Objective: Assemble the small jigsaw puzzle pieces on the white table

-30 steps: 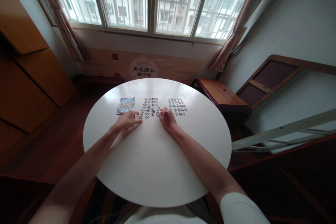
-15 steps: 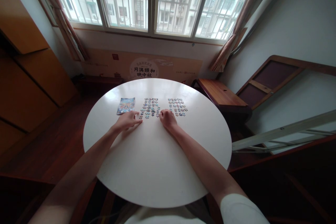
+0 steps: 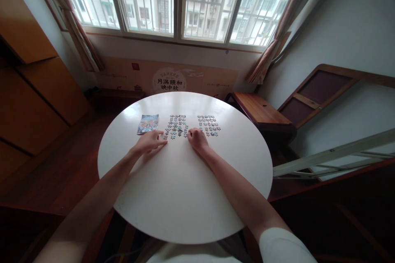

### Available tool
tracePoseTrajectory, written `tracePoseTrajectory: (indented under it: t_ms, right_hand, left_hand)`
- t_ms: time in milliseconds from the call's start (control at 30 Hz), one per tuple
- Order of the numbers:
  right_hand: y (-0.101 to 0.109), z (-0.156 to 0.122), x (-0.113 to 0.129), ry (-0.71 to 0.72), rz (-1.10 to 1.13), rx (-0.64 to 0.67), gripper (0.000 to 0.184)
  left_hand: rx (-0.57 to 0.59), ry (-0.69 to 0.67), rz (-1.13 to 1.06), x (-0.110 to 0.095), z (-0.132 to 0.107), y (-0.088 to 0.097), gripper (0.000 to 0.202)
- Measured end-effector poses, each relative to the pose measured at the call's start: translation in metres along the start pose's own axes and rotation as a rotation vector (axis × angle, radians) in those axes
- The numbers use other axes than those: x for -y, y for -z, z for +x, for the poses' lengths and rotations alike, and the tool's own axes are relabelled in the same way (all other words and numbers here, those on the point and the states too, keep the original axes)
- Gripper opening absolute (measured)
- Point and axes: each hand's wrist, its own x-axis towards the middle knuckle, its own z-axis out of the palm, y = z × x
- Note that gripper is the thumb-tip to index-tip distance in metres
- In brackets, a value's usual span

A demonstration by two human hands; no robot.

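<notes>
Small jigsaw puzzle pieces (image 3: pixel 174 125) lie in loose rows on the white round table (image 3: pixel 182 197). A second group of puzzle pieces (image 3: pixel 210 121) is to their right, past a narrow gap. My left hand (image 3: pixel 150 140) rests at the left edge of the first group, thumb and fingers apart, and nothing shows between them. Between the two groups sits my right hand (image 3: pixel 197 139), its fingers curled in; whatever they may hold is hidden. A colourful printed picture sheet (image 3: pixel 148 123) lies just beyond my left hand, partly covered by it.
Beyond the table, a wooden bench (image 3: pixel 261 109) stands at the right and a printed banner (image 3: pixel 197 76) runs along the wall under the window (image 3: pixel 148 0). Pale metal rails (image 3: pixel 333 152) are at the right. Orange cabinets (image 3: pixel 40 90) stand at the left.
</notes>
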Motion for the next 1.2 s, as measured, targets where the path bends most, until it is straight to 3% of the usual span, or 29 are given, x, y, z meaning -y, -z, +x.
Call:
tracePoseTrajectory:
  t_ms: [333,567,733,1200]
  right_hand:
    - [0.003,-0.001,0.002,-0.002,-0.001,0.007,0.025]
    - [0.002,0.0,0.002,-0.006,0.003,0.008,0.025]
    - [0.002,0.0,0.002,-0.003,0.01,0.008,0.024]
    - [0.001,-0.001,0.001,0.001,0.0,0.008,0.025]
  left_hand:
    - [0.004,0.006,0.028,-0.002,-0.002,0.001,0.054]
    - [-0.093,-0.003,0.171,-0.013,-0.006,0.0,0.041]
    - [-0.092,-0.002,0.176,-0.018,-0.01,0.001,0.041]
    - [-0.051,-0.022,0.075,-0.002,-0.003,-0.001,0.055]
